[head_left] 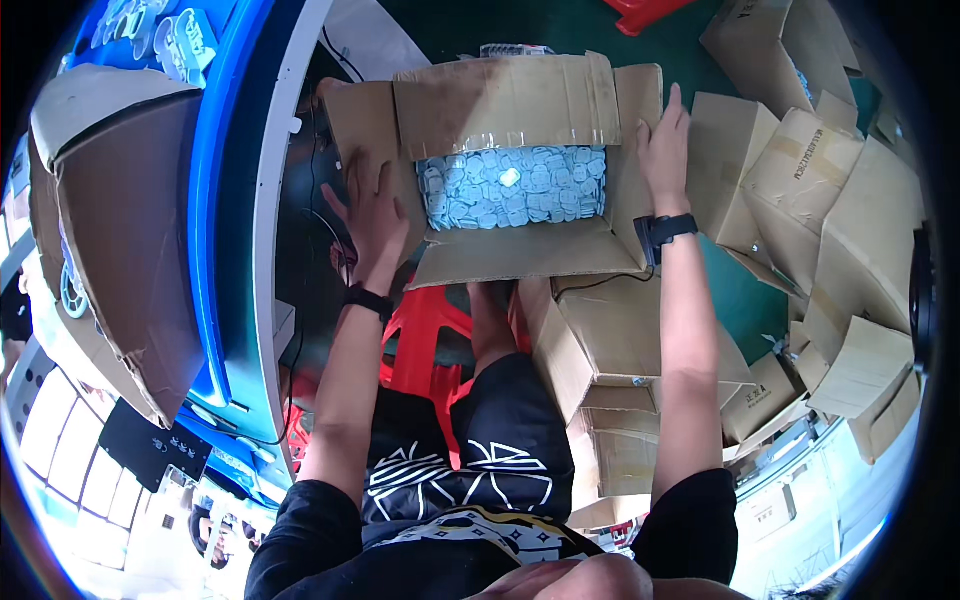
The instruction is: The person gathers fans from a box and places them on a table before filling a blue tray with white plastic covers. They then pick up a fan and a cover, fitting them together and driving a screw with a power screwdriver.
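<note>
Bracing an open cardboard box from both sides, the person has the left hand flat at its nine o'clock flap, fingers spread wide and gripping nothing, and the right hand pressed flat on its three o'clock flap, fingers straight and together. The box sits at twelve o'clock from the person's lap. Packed with small pale-blue packets, it probably handles heavy; its creased, soft flaps would likely buckle, so the side walls low down look the safer hold. More cardboard boxes crowd three o'clock.
</note>
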Demonstrator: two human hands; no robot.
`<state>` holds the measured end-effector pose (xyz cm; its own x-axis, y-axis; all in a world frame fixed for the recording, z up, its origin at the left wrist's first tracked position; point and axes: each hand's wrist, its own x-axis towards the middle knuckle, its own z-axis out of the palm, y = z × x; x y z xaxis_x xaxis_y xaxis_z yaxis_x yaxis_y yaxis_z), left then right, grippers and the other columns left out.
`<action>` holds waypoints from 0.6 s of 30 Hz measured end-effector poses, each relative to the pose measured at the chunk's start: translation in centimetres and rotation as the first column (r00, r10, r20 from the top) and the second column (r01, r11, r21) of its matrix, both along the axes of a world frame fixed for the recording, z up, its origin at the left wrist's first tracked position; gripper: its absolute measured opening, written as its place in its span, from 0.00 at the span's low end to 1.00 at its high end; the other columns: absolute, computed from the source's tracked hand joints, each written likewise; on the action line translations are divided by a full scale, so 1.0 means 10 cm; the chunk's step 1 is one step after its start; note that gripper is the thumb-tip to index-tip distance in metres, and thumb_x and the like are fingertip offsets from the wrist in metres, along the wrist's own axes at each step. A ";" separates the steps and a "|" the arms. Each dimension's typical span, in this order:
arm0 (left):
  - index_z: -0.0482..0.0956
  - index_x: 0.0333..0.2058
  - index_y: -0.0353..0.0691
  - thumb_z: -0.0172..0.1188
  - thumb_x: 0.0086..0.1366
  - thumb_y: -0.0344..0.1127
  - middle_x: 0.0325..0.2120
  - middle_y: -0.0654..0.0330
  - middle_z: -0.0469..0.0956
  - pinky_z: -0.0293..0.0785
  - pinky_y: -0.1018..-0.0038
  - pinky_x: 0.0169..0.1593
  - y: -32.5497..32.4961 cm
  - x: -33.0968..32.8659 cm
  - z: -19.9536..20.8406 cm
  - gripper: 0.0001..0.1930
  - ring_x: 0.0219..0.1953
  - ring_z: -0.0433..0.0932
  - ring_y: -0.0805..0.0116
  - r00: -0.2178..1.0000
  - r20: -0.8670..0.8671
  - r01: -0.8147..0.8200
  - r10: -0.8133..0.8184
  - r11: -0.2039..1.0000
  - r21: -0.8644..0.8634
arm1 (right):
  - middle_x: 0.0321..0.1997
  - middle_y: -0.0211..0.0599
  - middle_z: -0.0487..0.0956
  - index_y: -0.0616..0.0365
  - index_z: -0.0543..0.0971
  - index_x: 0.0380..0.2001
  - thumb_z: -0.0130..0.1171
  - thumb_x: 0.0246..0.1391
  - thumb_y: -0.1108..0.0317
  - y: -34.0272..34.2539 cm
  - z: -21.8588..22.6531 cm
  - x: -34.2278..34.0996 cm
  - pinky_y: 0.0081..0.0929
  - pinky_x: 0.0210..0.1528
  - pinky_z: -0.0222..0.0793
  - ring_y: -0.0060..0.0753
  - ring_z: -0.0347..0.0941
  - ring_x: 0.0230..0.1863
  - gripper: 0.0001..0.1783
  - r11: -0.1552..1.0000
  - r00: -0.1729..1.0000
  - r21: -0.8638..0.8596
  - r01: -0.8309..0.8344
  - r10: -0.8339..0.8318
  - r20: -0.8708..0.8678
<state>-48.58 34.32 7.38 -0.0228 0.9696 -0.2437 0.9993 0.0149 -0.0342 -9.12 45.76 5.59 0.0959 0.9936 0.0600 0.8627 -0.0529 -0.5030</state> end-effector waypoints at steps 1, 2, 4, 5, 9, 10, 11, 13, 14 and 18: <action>0.72 0.59 0.46 0.62 0.55 0.34 0.68 0.49 0.56 0.42 0.50 0.73 0.03 0.09 0.06 0.30 0.71 0.54 0.51 1.000 -0.005 -0.008 0.008 1.000 0.001 | 0.47 0.61 0.76 0.58 0.64 0.65 0.57 0.57 0.72 -0.04 0.16 -0.12 0.44 0.47 0.73 0.60 0.76 0.47 0.31 0.978 0.975 0.207 -0.034 -0.012 0.221; 0.72 0.59 0.45 0.62 0.55 0.34 0.68 0.48 0.56 0.41 0.49 0.73 0.05 0.20 0.11 0.30 0.71 0.53 0.51 0.999 -0.018 -0.038 0.038 0.999 -0.017 | 0.43 0.60 0.78 0.59 0.66 0.63 0.57 0.57 0.72 -0.11 0.28 -0.22 0.44 0.46 0.73 0.59 0.77 0.45 0.30 0.913 0.904 0.393 -0.109 -0.074 0.421; 0.72 0.59 0.43 0.62 0.55 0.35 0.68 0.47 0.56 0.40 0.46 0.73 0.07 0.35 0.17 0.29 0.71 0.53 0.51 0.994 -0.048 -0.096 0.093 0.994 -0.055 | 0.55 0.62 0.74 0.65 0.69 0.59 0.58 0.57 0.70 -0.37 0.42 -0.52 0.42 0.50 0.73 0.58 0.78 0.47 0.26 0.945 0.965 0.297 -0.140 0.062 0.255; 0.72 0.59 0.43 0.62 0.55 0.35 0.68 0.47 0.56 0.40 0.46 0.73 0.08 0.41 0.15 0.29 0.71 0.53 0.51 0.995 -0.042 -0.089 0.086 0.994 -0.056 | 0.55 0.59 0.74 0.66 0.71 0.56 0.59 0.57 0.70 -0.42 0.40 -0.68 0.40 0.48 0.74 0.55 0.78 0.47 0.25 0.998 0.999 0.024 -0.052 0.052 0.004; 0.68 0.62 0.41 0.62 0.55 0.35 0.67 0.44 0.56 0.41 0.44 0.72 0.25 0.66 0.05 0.34 0.72 0.52 0.50 0.965 0.263 -0.009 -0.018 0.995 0.103 | 0.48 0.48 0.80 0.63 0.73 0.54 0.62 0.56 0.68 -0.46 -0.67 -0.88 0.38 0.40 0.77 0.47 0.81 0.41 0.23 0.671 0.885 -0.727 0.147 -0.417 -0.206; 0.66 0.63 0.40 0.62 0.55 0.33 0.67 0.43 0.56 0.41 0.45 0.72 0.26 0.65 0.04 0.35 0.72 0.52 0.50 0.973 0.228 -0.063 0.031 0.989 0.132 | 0.40 0.43 0.81 0.62 0.73 0.53 0.62 0.57 0.67 -0.43 -0.84 -0.91 0.34 0.36 0.77 0.43 0.81 0.36 0.22 0.505 0.461 -0.847 0.168 -0.799 -0.386; 0.64 0.64 0.40 0.62 0.55 0.32 0.66 0.43 0.56 0.42 0.46 0.71 0.28 0.62 0.03 0.36 0.72 0.52 0.50 0.978 0.192 -0.116 0.084 0.980 0.161 | 0.33 0.38 0.82 0.61 0.73 0.51 0.62 0.57 0.66 -0.37 -0.89 -0.96 0.31 0.32 0.77 0.38 0.82 0.32 0.20 0.351 -0.122 -0.934 0.060 -0.927 -0.356; 0.63 0.65 0.40 0.61 0.55 0.30 0.66 0.42 0.56 0.42 0.46 0.71 0.34 0.59 0.05 0.37 0.72 0.51 0.49 0.979 0.155 -0.164 0.134 0.967 0.195 | 0.32 0.37 0.82 0.61 0.73 0.50 0.62 0.58 0.65 -0.28 -0.90 -1.11 0.29 0.30 0.76 0.36 0.81 0.30 0.19 0.463 -0.108 -0.864 0.198 -0.865 -0.489; 0.61 0.66 0.40 0.60 0.55 0.28 0.65 0.40 0.58 0.46 0.48 0.70 0.38 0.57 0.07 0.38 0.70 0.54 0.48 0.970 0.156 -0.222 0.189 0.946 0.235 | 0.30 0.35 0.81 0.61 0.74 0.48 0.62 0.59 0.63 -0.23 -0.86 -1.19 0.27 0.27 0.75 0.33 0.81 0.29 0.18 0.551 -0.072 -0.765 0.332 -0.794 -0.603; 0.59 0.66 0.39 0.58 0.56 0.24 0.59 0.36 0.65 0.59 0.52 0.64 0.33 0.26 -0.05 0.37 0.64 0.63 0.42 0.875 0.343 -0.430 0.342 0.874 0.227 | 0.29 0.33 0.79 0.60 0.74 0.42 0.63 0.60 0.60 0.20 -0.44 -1.26 0.18 0.23 0.70 0.26 0.79 0.27 0.16 0.730 0.014 -0.588 0.348 -0.632 -0.775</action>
<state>-45.93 37.60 6.83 -0.3830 0.9237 -0.0104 0.8756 0.3666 0.3145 -21.76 47.74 1.21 0.4032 0.6490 -0.6451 -0.4775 -0.4522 -0.7533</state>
